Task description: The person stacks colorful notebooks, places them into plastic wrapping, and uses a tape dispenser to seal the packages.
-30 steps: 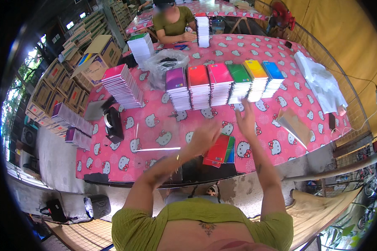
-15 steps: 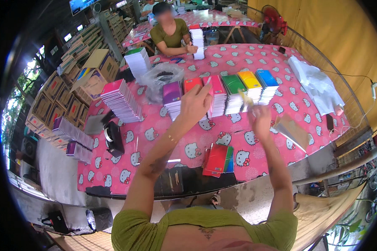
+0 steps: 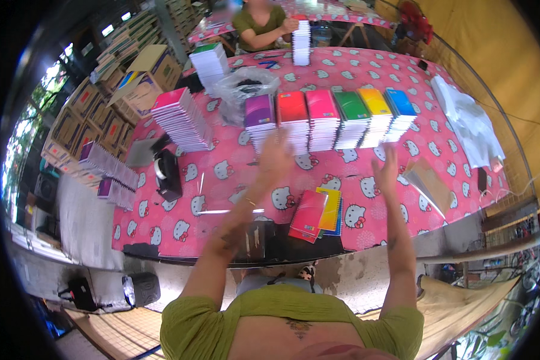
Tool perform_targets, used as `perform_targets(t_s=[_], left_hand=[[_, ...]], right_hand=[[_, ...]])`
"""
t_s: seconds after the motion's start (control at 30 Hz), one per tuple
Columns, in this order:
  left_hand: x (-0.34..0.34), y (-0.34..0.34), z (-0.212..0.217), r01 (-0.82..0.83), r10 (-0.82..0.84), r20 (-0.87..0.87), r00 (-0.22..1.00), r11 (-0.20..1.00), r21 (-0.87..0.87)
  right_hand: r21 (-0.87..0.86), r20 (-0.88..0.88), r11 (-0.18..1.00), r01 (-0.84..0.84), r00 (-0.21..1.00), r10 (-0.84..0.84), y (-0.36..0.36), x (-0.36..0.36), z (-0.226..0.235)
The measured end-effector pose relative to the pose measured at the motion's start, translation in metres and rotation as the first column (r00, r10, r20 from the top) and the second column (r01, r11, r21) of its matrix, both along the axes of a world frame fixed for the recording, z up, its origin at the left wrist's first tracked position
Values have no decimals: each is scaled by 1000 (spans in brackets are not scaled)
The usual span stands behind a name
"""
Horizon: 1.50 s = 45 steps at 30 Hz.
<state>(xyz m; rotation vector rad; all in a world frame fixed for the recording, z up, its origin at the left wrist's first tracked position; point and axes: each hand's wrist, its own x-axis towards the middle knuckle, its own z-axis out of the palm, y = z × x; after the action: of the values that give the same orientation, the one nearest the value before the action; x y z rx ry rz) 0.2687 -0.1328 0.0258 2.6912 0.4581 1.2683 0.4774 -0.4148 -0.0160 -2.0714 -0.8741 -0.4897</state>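
Spiral notebooks stand in a row of stacks across the table: purple (image 3: 259, 111), red (image 3: 291, 108), pink (image 3: 322, 105), green (image 3: 351, 106), yellow (image 3: 375, 103) and blue (image 3: 400, 103). My left hand (image 3: 276, 161) is raised in front of the purple and red stacks, its fingers smeared by motion. Below the blue stack, my right hand (image 3: 387, 169) is open, thumb and fingers apart, holding nothing. Between my forearms lies a small fanned pile of notebooks, a pink notebook (image 3: 309, 210) and a yellow notebook (image 3: 330, 207) uppermost, with red and blue edges showing beneath.
A black tape dispenser (image 3: 168, 175) stands left of my arm, near a tall pink-topped notebook stack (image 3: 180, 120). Behind the row lies a clear plastic bag (image 3: 246, 87). Brown cardboard (image 3: 429, 183) and white plastic sheets (image 3: 468, 123) lie right. A co-worker (image 3: 259, 27) holds a stack opposite.
A pink and a yellow notebook now top the small pile, where red and green showed before. Both hands have left the row's covers and drawn nearer, and the view has shifted.
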Motion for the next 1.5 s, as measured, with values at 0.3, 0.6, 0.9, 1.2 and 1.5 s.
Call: perform_targets(t_s=[0.3, 0.6, 0.9, 1.2, 1.5], left_hand=[[-31, 100, 47, 29, -22, -130, 991, 998, 49], [-116, -29, 57, 398, -421, 317, 850, 907, 137], [-123, -105, -103, 290, -447, -71, 891, 684, -670], [-80, -107, -103, 160, -312, 177, 933, -79, -984], [-178, -99, -24, 530, -513, -146, 846, 839, 121]], right_hand=[[-389, 224, 845, 368, 927, -301, -3, 168, 66], [-201, 335, 977, -74, 932, 139, -9, -138, 44], [402, -869, 883, 241, 405, 285, -33, -177, -63], [498, -866, 867, -2, -50, 498, 38, -188, -45], [545, -802, 820, -176, -395, 449, 21, -203, 28]])
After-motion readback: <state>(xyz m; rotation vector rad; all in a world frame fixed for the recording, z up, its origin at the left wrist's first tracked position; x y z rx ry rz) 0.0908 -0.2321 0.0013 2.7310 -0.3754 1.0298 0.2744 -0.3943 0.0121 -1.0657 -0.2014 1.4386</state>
